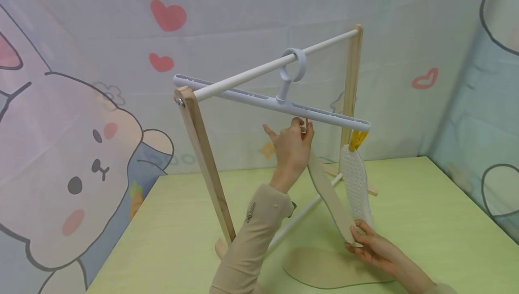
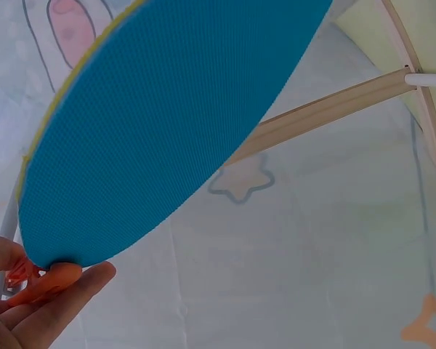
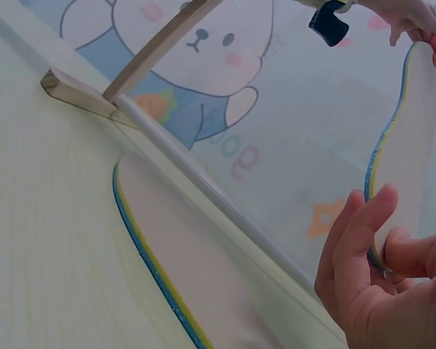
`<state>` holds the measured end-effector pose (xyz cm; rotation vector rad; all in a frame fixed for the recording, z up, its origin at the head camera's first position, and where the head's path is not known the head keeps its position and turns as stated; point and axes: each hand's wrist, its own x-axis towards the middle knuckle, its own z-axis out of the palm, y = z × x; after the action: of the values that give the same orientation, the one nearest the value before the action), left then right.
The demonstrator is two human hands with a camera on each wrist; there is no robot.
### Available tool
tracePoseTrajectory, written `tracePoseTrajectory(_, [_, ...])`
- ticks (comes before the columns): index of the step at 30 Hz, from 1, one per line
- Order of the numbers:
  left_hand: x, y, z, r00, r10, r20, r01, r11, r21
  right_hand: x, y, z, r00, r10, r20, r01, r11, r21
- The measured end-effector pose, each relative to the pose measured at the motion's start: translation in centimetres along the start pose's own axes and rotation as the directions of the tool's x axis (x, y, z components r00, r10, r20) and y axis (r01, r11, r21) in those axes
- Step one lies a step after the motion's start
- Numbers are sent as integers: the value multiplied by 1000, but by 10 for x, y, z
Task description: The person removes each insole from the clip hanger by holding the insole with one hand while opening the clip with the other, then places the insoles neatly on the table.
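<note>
At the front of the counter (image 1: 174, 240): a beige, foot-shaped foam insole (image 1: 316, 269) with a blue-and-yellow layered edge lay flat beneath the right hand.
Right-hand grip: the right hand (image 1: 377, 249) pinched the lower end of a matching beige foam insole (image 1: 326, 190), which hung slantwise between both hands.
Left-hand grip: the left hand (image 1: 292, 147) pinched a small orange plastic clip (image 2: 58, 278) at that insole's upper end, just under the hanger.
Step in hand: apparently clipping the held insole up; whether the orange clip was fastened to the hanger could not be told.
Next move: likely called for securing the clip at the bar, then freeing the lower end gently.
Hanger: a pale lavender plastic bar hanger (image 1: 259, 101) hung by its ring from a white rod (image 1: 251, 75), sloping down toward its clipped end.
In the way: a wooden upright (image 1: 204, 158) stood close by the left forearm.
Beyond the right hand: a white textured insole (image 1: 355, 181) hung from a yellow plastic clip (image 1: 358, 140), leaving little room beside the held one.
Farthest: a cartoon-printed cloth backdrop (image 1: 243, 10).
</note>
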<state>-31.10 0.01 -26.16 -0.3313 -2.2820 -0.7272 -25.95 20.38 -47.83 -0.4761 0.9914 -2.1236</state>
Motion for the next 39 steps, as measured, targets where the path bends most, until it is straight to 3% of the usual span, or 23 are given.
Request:
tracePoseTrajectory(8, [0, 0, 1, 1000, 1, -14, -1, 1000, 25, -2, -1, -1, 1000, -10, -9, 11, 999, 51])
tracePoseTrajectory(19, [1, -1, 1, 1000, 2, -6, -2, 1000, 25, -6, -3, -6, 999, 17, -30, -16, 999, 41])
tracePoseTrajectory(39, [1, 0, 1, 1000, -1, 0, 1, 1000, 14, -34, -29, -13, 999, -44, 18, 44, 999, 17])
